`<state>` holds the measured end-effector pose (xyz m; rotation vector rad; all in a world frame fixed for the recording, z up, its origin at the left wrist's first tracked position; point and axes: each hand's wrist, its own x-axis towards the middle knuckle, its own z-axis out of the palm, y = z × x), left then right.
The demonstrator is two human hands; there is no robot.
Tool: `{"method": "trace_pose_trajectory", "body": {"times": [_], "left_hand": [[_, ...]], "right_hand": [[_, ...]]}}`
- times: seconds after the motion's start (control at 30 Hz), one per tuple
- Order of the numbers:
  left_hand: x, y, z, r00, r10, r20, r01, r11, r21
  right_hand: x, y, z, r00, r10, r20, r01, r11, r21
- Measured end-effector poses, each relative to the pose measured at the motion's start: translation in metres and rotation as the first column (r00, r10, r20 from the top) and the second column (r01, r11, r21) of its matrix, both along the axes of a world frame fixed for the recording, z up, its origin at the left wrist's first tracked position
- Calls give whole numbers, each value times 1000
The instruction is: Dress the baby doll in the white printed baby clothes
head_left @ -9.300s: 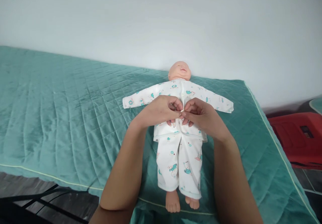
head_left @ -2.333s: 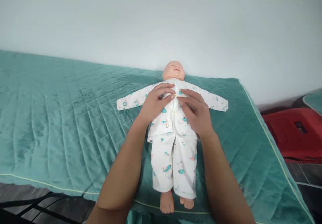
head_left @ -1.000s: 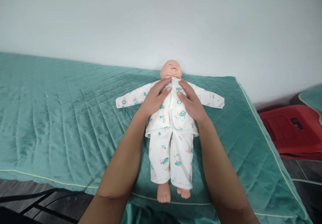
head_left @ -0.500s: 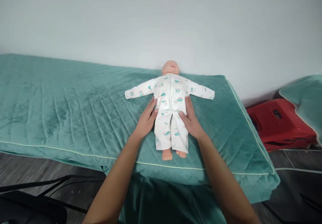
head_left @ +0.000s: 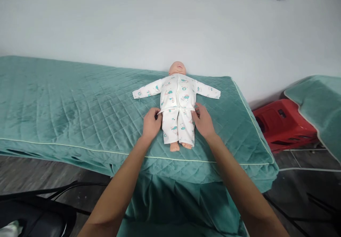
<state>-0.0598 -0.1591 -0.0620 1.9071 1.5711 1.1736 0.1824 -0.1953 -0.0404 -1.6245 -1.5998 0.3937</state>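
A baby doll [head_left: 178,68] lies on its back on a green quilted cover, its head toward the wall and its arms spread. It wears a white printed shirt [head_left: 178,93] and matching trousers [head_left: 171,127]; its bare feet stick out of the legs. At the doll's left-of-picture side, my left hand [head_left: 152,124] has its fingers pinched on the corner of the shirt's hem. My right hand [head_left: 204,122] is closed on the hem's opposite corner, its fingertips partly hidden. The hem lies across the top of the trousers.
The green quilted cover [head_left: 87,105] drapes over a long bed against a white wall [head_left: 106,23]. On the right are a red plastic object [head_left: 285,123] and another green cloth [head_left: 319,105]. A black object [head_left: 37,215] stands at the lower left.
My hands went from lying flat along the doll's sides to pinching the shirt hem. The hem now sits straighter and spread wider. The view has shifted slightly.
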Motion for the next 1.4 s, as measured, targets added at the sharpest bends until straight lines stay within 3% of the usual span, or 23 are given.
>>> {"method": "trace_pose_trajectory", "body": {"times": [0.17,0.23,0.3,0.37,0.53,0.7,0.8,0.97,1.1,1.27,1.4], "left_hand": [[-7,-17,1,999,6,49,-3,998,-60],[-10,-32,0,998,-23,52,28,995,-95],[-13,-52,-2,996,-81,42,86,987,-132],[-16,-76,-4,987,-161,29,163,975,-152],[-14,-117,-6,975,-222,13,222,971,-92],[-2,-114,-6,974,-174,-144,165,984,-71],[2,-111,-5,983,-151,-102,143,987,-79],[-5,-120,7,970,-185,159,206,969,-133],[-13,-128,16,963,-155,222,184,976,-116],[-10,-128,2,990,-124,60,129,987,-94],[-6,-132,-7,994,-100,-39,101,995,22]], "right_hand": [[-5,-21,34,972,67,227,-44,993,-107],[-15,-45,46,951,168,261,-153,985,-75],[-29,-70,53,901,342,266,-332,940,-81],[-42,-90,55,853,433,292,-419,901,-111],[-59,-102,40,871,334,362,-324,942,-90],[-66,-93,23,828,239,508,-249,967,-49],[-71,-90,19,822,194,536,-222,975,-13],[-70,-93,25,902,198,384,-234,971,48],[-67,-103,32,958,197,208,-227,965,133],[-70,-112,23,955,172,240,-207,970,126],[-65,-122,15,969,185,165,-203,974,97]]}}
